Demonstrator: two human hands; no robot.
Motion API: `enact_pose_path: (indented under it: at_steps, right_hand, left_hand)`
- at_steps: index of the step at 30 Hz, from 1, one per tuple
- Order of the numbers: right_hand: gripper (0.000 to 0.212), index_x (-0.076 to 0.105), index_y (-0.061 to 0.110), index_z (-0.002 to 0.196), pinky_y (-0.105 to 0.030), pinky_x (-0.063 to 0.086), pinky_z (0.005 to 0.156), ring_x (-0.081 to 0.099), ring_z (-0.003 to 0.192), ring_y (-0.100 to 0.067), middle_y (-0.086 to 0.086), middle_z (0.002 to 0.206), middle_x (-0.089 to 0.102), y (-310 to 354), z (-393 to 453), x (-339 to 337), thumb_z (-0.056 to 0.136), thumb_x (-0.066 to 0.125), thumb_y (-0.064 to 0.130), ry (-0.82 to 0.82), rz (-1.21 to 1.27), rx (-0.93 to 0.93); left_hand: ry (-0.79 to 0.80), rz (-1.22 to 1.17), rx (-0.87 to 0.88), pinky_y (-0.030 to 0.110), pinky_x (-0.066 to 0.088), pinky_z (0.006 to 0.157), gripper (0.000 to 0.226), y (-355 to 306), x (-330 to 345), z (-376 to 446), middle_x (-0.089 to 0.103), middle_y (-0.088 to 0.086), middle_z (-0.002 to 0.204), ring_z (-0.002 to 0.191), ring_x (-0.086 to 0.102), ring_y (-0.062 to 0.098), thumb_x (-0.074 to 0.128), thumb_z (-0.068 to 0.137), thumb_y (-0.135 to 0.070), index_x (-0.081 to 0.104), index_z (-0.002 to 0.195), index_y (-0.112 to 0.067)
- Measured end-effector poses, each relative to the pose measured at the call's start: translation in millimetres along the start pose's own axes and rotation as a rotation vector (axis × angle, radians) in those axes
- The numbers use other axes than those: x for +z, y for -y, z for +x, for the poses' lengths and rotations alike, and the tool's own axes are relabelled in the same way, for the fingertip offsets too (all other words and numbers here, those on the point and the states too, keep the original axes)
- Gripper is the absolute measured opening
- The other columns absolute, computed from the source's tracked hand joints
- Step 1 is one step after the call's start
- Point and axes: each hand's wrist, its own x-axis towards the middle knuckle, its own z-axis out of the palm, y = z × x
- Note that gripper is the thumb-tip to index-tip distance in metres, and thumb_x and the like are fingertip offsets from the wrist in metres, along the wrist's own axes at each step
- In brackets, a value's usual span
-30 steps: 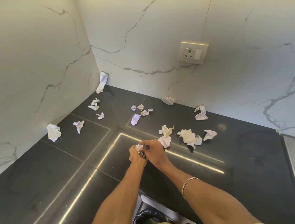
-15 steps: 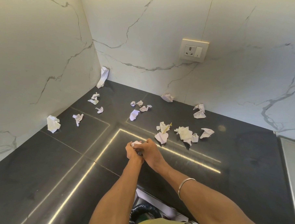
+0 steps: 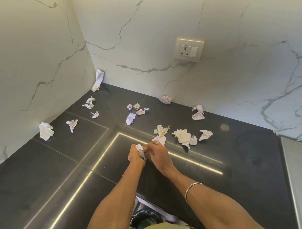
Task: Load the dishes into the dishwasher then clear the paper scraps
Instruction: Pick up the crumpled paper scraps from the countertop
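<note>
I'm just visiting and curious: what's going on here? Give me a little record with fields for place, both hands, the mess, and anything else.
place: dark countertop in a corner of marble walls
left hand: grips a crumpled paper wad
right hand: fingers curled at the same wad
mess: paper scraps lie scattered, such as one at the left wall and one in the corner
other: wall socket; dark bin bag below the counter edge
</note>
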Motion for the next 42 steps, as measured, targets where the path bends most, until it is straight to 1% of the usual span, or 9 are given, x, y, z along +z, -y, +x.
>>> enact_pose_path:
  at_steps: [4, 7, 10, 16, 22, 30, 35, 40, 42]
  right_hand:
    - [0.021, 0.067, 0.021, 0.114, -0.019, 0.047, 0.089, 0.054, 0.104, -0.01, 0.002, 0.118, 0.058, -28, 6, -12, 0.095, 0.058, 0.018, -0.123, -0.163, 0.056]
    - [0.042, 0.055, 0.026, 0.128, -0.03, 0.048, 0.098, 0.047, 0.119, -0.018, -0.001, 0.137, 0.046, -48, 14, -15, 0.087, 0.065, 0.026, -0.051, -0.28, 0.129]
    - [0.054, 0.049, 0.029, 0.137, -0.035, 0.046, 0.104, 0.045, 0.127, -0.023, -0.004, 0.143, 0.045, -58, 18, -13, 0.086, 0.066, 0.037, 0.027, -0.352, 0.183]
    - [0.047, 0.055, 0.034, 0.129, -0.034, 0.046, 0.094, 0.046, 0.116, -0.022, -0.002, 0.13, 0.052, -61, 17, -5, 0.085, 0.062, 0.049, 0.08, -0.466, 0.212]
    - [0.023, 0.056, 0.023, 0.112, -0.028, 0.043, 0.081, 0.049, 0.106, -0.023, -0.004, 0.113, 0.055, -50, 17, -13, 0.09, 0.063, 0.019, 0.066, -0.338, 0.225]
    - [0.024, 0.058, 0.018, 0.11, -0.015, 0.046, 0.065, 0.062, 0.082, -0.009, -0.003, 0.096, 0.068, -42, 25, -17, 0.092, 0.059, 0.002, -0.042, 0.045, 0.428]
    - [0.026, 0.06, 0.019, 0.119, -0.023, 0.043, 0.082, 0.055, 0.098, -0.015, 0.0, 0.104, 0.057, -41, 16, -1, 0.094, 0.06, 0.026, 0.09, -0.073, 0.328]
    - [0.033, 0.06, 0.023, 0.125, -0.031, 0.046, 0.093, 0.046, 0.111, -0.02, -0.004, 0.116, 0.048, -44, 9, 5, 0.092, 0.061, 0.021, 0.21, -0.205, 0.241]
    - [0.037, 0.058, 0.023, 0.126, -0.033, 0.048, 0.091, 0.049, 0.109, -0.023, -0.005, 0.117, 0.049, -43, 7, 6, 0.09, 0.062, 0.016, 0.228, -0.317, 0.212]
  left_hand:
    - [0.113, 0.011, -0.004, 0.017, 0.029, 0.035, 0.018, 9, 16, 0, 0.049, 0.004, 0.054, 0.034, 0.042, 0.015, 0.047, 0.086, -0.018, 0.052, 0.069, -0.013]
    - [0.117, 0.058, 0.018, 0.02, 0.035, 0.039, 0.012, 20, 17, 4, 0.057, 0.009, 0.064, 0.044, 0.049, 0.017, 0.056, 0.086, -0.021, 0.059, 0.082, -0.01]
    - [0.108, 0.078, 0.028, 0.024, 0.043, 0.043, 0.029, 24, 14, 12, 0.064, 0.013, 0.078, 0.051, 0.057, 0.02, 0.065, 0.088, -0.032, 0.065, 0.101, -0.006]
    - [0.105, 0.095, 0.056, 0.025, 0.045, 0.043, 0.038, 23, 11, 15, 0.066, 0.014, 0.08, 0.051, 0.059, 0.019, 0.066, 0.09, -0.038, 0.065, 0.108, -0.005]
    - [0.144, 0.144, 0.061, 0.024, 0.04, 0.044, 0.04, 23, 7, 12, 0.069, 0.011, 0.071, 0.046, 0.056, 0.017, 0.062, 0.092, -0.042, 0.064, 0.106, -0.004]
    - [0.239, 0.158, 0.021, 0.024, 0.04, 0.05, 0.036, 19, 2, 1, 0.075, 0.01, 0.103, 0.057, 0.065, 0.015, 0.058, 0.094, -0.046, 0.062, 0.11, -0.013]
    - [0.241, 0.104, 0.011, 0.023, 0.048, 0.051, 0.038, 21, -1, -1, 0.074, 0.012, 0.107, 0.074, 0.07, 0.02, 0.061, 0.092, -0.045, 0.065, 0.111, -0.012]
    - [0.28, 0.063, 0.001, 0.025, 0.05, 0.048, 0.034, 19, -7, -1, 0.072, 0.016, 0.107, 0.061, 0.067, 0.019, 0.064, 0.091, -0.043, 0.066, 0.097, -0.01]
    - [0.287, 0.068, -0.002, 0.028, 0.054, 0.055, 0.034, 19, -10, 0, 0.073, 0.015, 0.106, 0.073, 0.07, 0.021, 0.066, 0.089, -0.044, 0.068, 0.096, -0.011]
